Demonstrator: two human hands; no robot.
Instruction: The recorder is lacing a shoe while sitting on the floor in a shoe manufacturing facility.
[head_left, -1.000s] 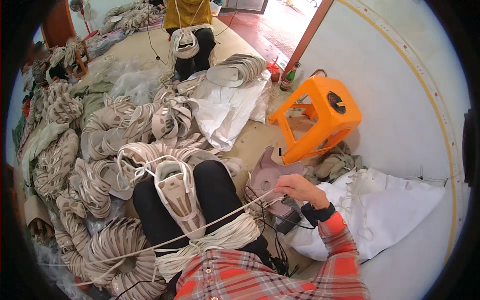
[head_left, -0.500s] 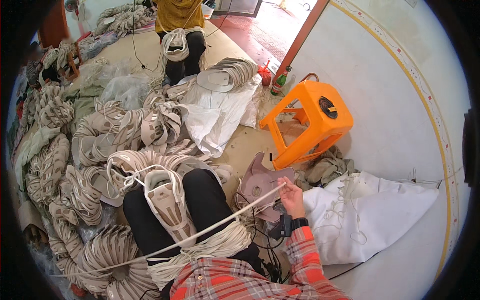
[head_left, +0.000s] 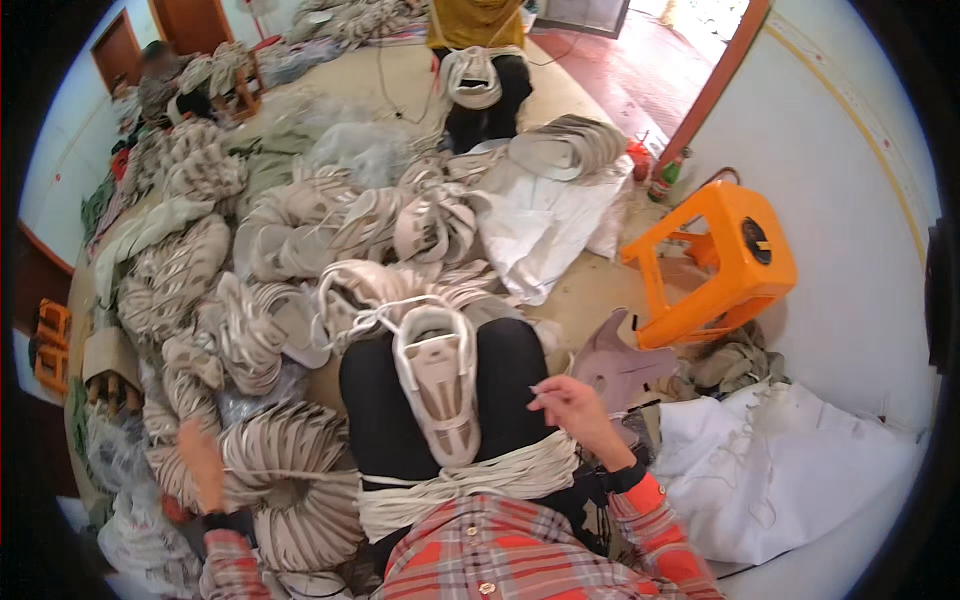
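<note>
A beige and white shoe upper point(head_left: 437, 365) lies between my thighs with its toe toward me, its white lace partly threaded near the collar. Across my lap, just below its toe, rests a bundle of white shoelaces point(head_left: 470, 485). My right hand point(head_left: 575, 412) hovers right of the upper, fingers curled and thumb against the forefinger; a tiny pale tip shows there, too small to name. Off to the left, my left hand point(head_left: 203, 465) is smeared by motion beside a ring of stacked uppers point(head_left: 285, 440). What its fingers hold, if anything, is unclear.
Piles of shoe uppers point(head_left: 250, 335) cover the floor at left and ahead. An orange stool point(head_left: 715, 265) and a white sack point(head_left: 780, 470) stand at right. A green bottle point(head_left: 668, 175) is near the doorway. Facing me sits a person in a mustard top point(head_left: 475, 25).
The long white lace stretched from my right hand across my lap no longer shows. My left hand has come into view at left. The view has shifted, moving the scene rightward.
</note>
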